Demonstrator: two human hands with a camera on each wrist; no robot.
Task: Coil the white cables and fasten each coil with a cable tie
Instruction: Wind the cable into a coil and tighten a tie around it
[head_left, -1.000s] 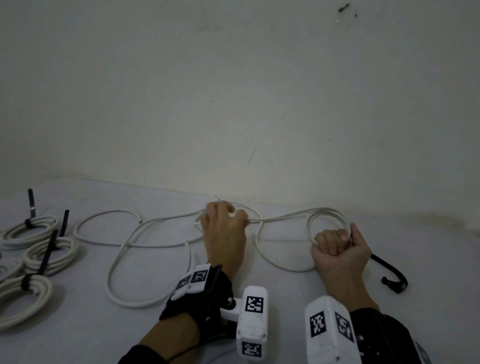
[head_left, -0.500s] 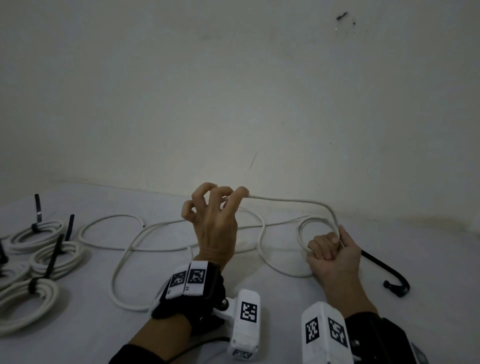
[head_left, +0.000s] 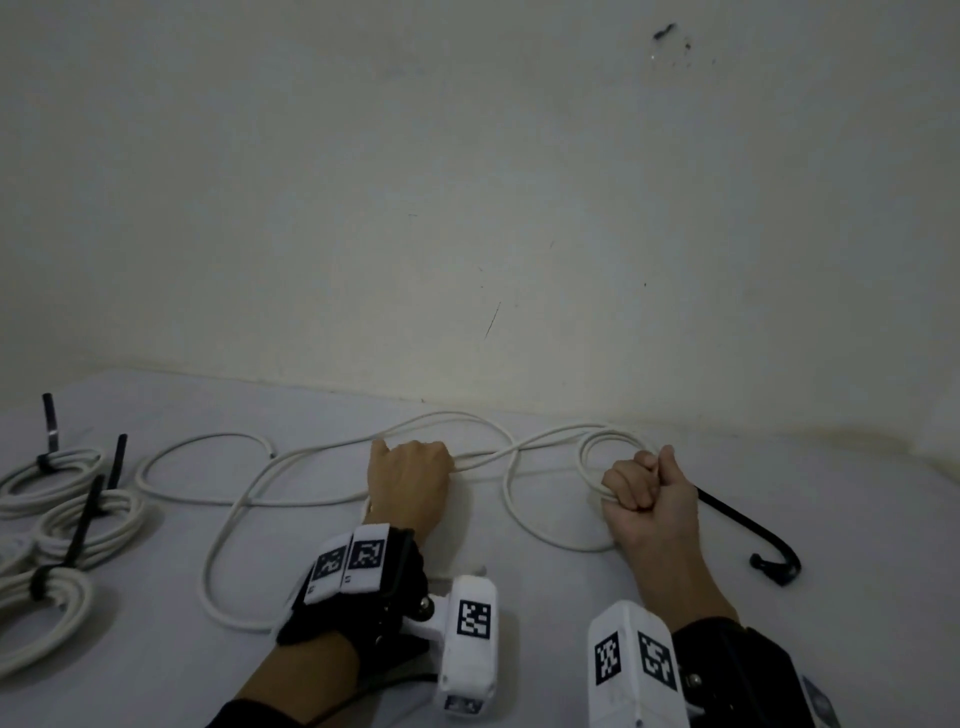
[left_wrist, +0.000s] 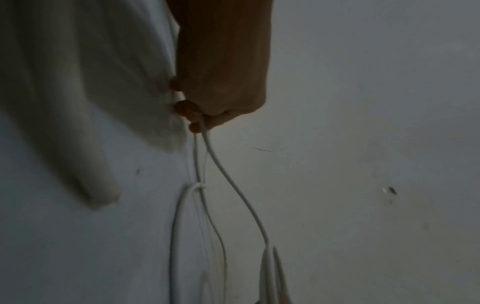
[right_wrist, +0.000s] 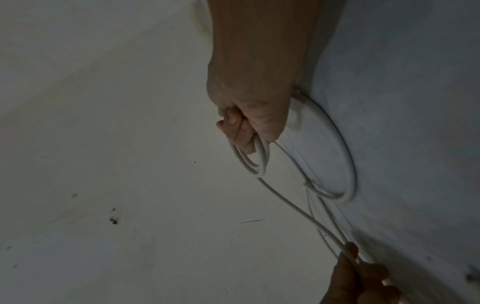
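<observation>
A long white cable (head_left: 270, 470) sprawls in loose loops over the white surface (head_left: 519, 597) near the wall. My left hand (head_left: 410, 475) rests low on the surface with its fingers curled round a stretch of that cable (left_wrist: 205, 131). My right hand (head_left: 647, 491) is a fist gripping a small coil (head_left: 597, 452) of the same cable; in the right wrist view a few turns (right_wrist: 255, 162) pass through the fingers. A black cable tie (head_left: 748, 530) lies just right of the right hand, its hooked end toward me.
At the far left lie finished coils (head_left: 62, 530) of white cable, each bound with a black tie whose tail (head_left: 49, 423) sticks up. The pale wall (head_left: 467, 208) rises right behind the cable.
My left hand, raised half a second ago with a strand lifted toward the coil, has come back down to the surface and closed on the cable further along. The right fist has stayed put.
</observation>
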